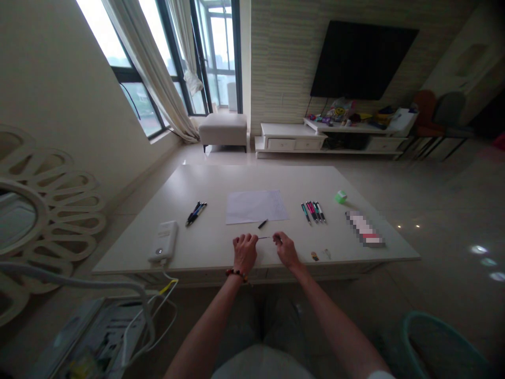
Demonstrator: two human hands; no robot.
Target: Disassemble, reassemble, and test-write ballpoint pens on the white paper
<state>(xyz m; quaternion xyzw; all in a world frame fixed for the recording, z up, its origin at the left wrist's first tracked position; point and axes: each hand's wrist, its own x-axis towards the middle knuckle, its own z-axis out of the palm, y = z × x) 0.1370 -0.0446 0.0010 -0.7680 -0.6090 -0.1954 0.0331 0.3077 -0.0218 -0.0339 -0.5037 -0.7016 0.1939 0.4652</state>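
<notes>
My left hand (245, 251), with a beaded bracelet at its wrist, is closed over the table's front part. From its fingertips a thin dark pen refill (263, 238) sticks out to the right. Facing it, my right hand (286, 251) is pinched close to the refill's tip; a small dark bit shows at its fingers, too small to name. Just beyond the hands lies a short black pen part (263, 224), by the near edge of a white sheet of paper (256, 206).
On the white table (213, 247) lie dark pens (196, 213) at left and several coloured pens (313, 212) at right. A white power strip (164, 241), a green cube (341, 197), a blurred pinkish box (365, 230) and a small sticker-like piece (314, 256) are also there.
</notes>
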